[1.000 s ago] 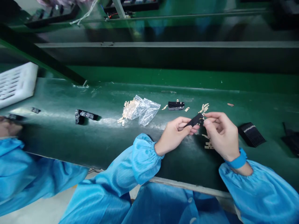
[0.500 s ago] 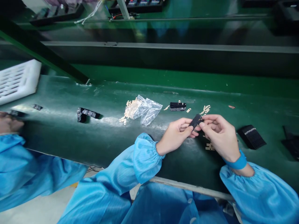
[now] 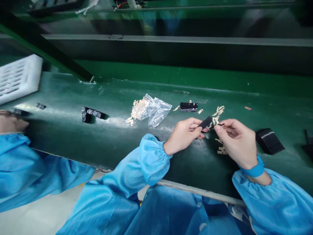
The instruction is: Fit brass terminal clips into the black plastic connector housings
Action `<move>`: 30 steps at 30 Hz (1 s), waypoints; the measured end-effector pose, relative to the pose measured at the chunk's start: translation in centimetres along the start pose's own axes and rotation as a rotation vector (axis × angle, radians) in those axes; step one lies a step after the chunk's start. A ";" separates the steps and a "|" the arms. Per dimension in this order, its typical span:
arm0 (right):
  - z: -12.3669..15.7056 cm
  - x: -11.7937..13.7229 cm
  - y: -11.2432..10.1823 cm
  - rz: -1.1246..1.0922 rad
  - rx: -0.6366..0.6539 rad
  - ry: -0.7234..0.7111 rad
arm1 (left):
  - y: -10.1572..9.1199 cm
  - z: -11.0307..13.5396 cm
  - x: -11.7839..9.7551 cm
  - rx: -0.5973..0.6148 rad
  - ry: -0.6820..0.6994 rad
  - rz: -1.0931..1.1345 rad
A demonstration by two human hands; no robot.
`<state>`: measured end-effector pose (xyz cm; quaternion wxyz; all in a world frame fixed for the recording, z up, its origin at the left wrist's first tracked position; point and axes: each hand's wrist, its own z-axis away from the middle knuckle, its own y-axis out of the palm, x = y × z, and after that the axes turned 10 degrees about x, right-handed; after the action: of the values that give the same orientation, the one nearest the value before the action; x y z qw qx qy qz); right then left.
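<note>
Black part [image 3: 204, 123]: held above the green belt [image 3: 110, 143], pinched at its near end by the left hand [image 3: 183, 135]; right hand [image 3: 236, 140] fingertips pressed together at its far end, on something too small to tell. Risk: a slack pinch likely drops it among the loose tan tabs [image 3: 218, 112] below, near the bag [image 3: 153, 111].

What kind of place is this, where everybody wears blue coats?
Most likely a factory assembly line. A long green belt runs past people in blue sleeves, small black parts and tan bits lie scattered on it, and the left hand holds one small black piece.
</note>
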<state>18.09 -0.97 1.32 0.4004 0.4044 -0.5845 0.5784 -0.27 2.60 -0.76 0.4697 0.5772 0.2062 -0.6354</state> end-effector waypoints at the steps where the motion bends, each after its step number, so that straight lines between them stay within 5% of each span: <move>1: 0.0 0.0 0.1 -0.009 0.024 0.020 | 0.0 0.0 0.0 0.021 0.008 0.010; 30: -0.1 0.1 1.2 -0.117 -0.039 0.119 | 0.6 0.5 -0.1 0.115 0.029 0.114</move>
<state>16.89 -0.91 1.03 0.4753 0.3952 -0.5462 0.5653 -0.05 1.92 -0.34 0.4681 0.6231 0.1427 -0.6102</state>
